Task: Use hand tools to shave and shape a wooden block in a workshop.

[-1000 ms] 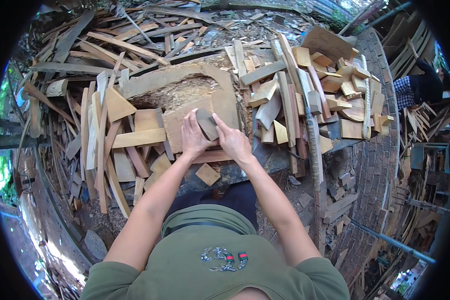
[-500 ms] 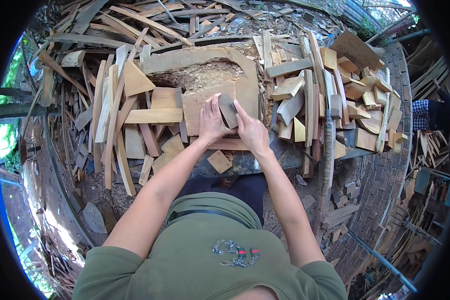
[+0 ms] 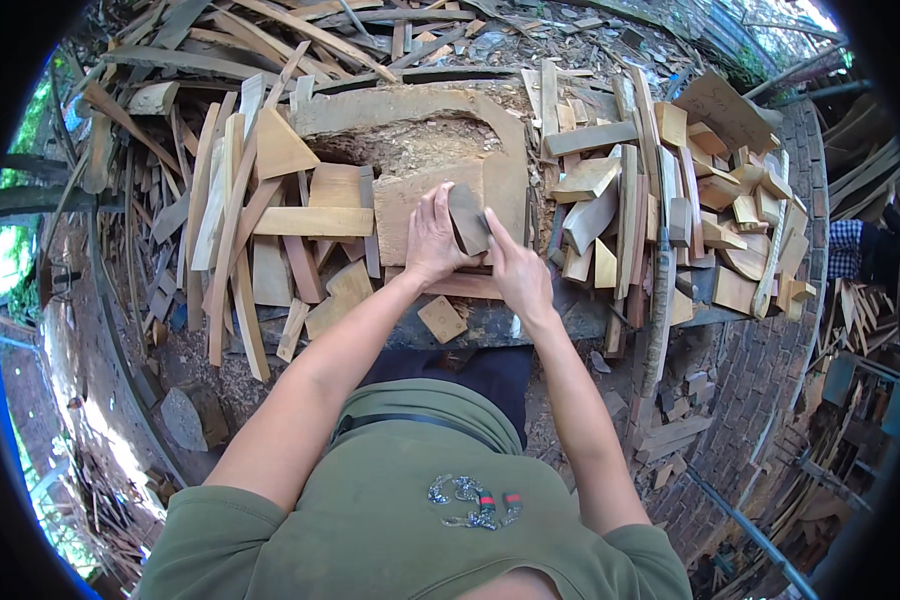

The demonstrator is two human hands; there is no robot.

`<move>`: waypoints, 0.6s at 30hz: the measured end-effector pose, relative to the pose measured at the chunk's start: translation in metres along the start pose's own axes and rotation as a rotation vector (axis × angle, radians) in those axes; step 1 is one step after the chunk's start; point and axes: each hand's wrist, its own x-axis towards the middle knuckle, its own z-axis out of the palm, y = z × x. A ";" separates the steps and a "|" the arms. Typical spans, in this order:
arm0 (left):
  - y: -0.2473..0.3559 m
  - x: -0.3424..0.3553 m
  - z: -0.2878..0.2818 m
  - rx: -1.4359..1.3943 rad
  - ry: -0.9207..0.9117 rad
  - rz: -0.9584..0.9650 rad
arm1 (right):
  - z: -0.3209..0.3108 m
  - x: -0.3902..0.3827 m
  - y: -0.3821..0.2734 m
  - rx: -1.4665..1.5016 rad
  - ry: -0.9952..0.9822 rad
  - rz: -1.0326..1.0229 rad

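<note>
A dark grey-brown flat piece of wood (image 3: 468, 220) stands tilted between my hands, above a light wooden block (image 3: 397, 225). My left hand (image 3: 434, 242) grips its left side, fingers bent along the edge and thumb toward its lower end. On the right side is my right hand (image 3: 520, 278). Its index finger points up along the piece's edge, while the other fingers are curled under. Whether those curled fingers hold something small is hidden. A reddish wood strip (image 3: 455, 286) lies below the block, and a small square offcut (image 3: 442, 319) sits at the bench's near edge.
Long slats (image 3: 232, 200) lean in a heap on the left, beside a pale crosswise board (image 3: 313, 221). Many offcuts (image 3: 735, 200) are piled on the right, near an upright stick (image 3: 660, 300). Behind the block is a large hollowed, crumbling timber (image 3: 420, 150).
The whole view has shifted slightly. My right index fingertip has slid a little down the edge of the dark piece. My left hand keeps its grip.
</note>
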 end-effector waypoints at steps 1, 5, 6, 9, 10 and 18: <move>0.002 0.000 -0.001 -0.001 -0.022 0.009 | -0.003 -0.015 0.006 0.017 -0.008 0.026; 0.004 0.001 -0.001 -0.012 -0.045 0.000 | -0.005 -0.006 0.001 -0.006 -0.018 0.052; 0.003 0.000 0.000 0.003 -0.020 0.014 | -0.004 0.010 -0.005 -0.022 -0.019 0.049; -0.002 -0.001 0.004 0.011 0.009 0.023 | 0.010 0.044 -0.009 -0.036 0.026 0.042; -0.002 0.001 0.005 0.002 0.021 0.014 | 0.010 0.049 -0.010 -0.041 0.025 0.037; 0.001 -0.002 0.000 0.031 -0.024 0.013 | -0.004 0.007 -0.004 -0.052 -0.035 0.047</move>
